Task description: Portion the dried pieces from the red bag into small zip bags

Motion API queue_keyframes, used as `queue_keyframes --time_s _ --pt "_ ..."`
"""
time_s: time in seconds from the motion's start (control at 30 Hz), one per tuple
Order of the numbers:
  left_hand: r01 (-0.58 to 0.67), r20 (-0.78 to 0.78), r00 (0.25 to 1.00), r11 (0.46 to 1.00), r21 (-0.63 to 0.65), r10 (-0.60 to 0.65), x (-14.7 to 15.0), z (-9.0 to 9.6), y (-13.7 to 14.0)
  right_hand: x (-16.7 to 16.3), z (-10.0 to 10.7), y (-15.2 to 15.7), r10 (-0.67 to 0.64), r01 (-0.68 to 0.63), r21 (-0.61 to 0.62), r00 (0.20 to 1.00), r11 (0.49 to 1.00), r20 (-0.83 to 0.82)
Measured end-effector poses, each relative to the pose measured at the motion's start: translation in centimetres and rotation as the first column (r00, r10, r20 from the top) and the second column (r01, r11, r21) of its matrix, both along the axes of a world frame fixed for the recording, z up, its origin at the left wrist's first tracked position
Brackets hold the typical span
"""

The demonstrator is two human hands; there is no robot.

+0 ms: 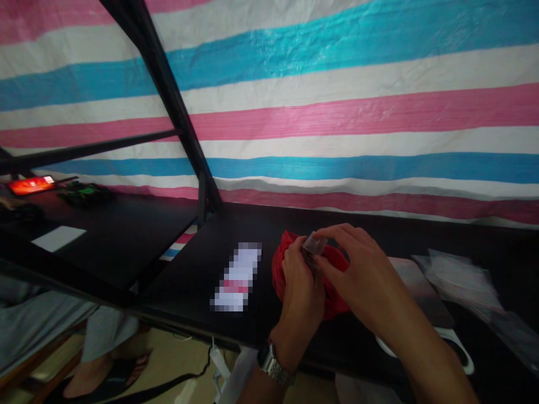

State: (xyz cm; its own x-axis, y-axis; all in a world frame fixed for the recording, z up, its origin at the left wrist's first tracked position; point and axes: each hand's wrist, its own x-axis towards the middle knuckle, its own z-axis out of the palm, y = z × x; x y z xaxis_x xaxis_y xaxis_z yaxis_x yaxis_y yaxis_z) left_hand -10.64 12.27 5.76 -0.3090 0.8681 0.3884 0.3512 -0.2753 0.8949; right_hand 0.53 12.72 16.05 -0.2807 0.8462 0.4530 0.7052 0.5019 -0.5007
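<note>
Near the front of the black table, both hands meet over a red plastic bag (279,272), which lies crumpled with its mouth facing up. My left hand (301,289), with a metal watch on the wrist, is closed around the lower part of a small clear plastic bag (314,244). My right hand (364,272) comes in from the right, its thumb and fingertips pinching the upper edge of that same small bag. Whatever the small bag contains is too blurred to make out. The hands cover much of the red bag's inside.
Clear plastic bags (465,283) lie piled on the right. Beside them is a flat grey object (421,286), partly behind my right arm. A blurred white paper (240,272) lies left. A black frame post (168,84) rises behind. A person's sandalled foot (122,373) shows lower left.
</note>
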Motion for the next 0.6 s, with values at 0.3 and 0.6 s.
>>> queue_keyframes --time_s 0.3,0.6 --pt "0.086 0.105 0.991 0.996 0.025 -0.088 -0.6 0.1 -0.4 -0.3 -0.1 0.0 0.013 -0.002 0.071 0.989 0.997 -0.147" --pt "0.099 0.219 0.971 0.995 0.017 -0.1 -0.9 1.7 -0.7 0.2 0.4 0.5 -0.116 0.134 0.036 0.943 0.99 -0.312"
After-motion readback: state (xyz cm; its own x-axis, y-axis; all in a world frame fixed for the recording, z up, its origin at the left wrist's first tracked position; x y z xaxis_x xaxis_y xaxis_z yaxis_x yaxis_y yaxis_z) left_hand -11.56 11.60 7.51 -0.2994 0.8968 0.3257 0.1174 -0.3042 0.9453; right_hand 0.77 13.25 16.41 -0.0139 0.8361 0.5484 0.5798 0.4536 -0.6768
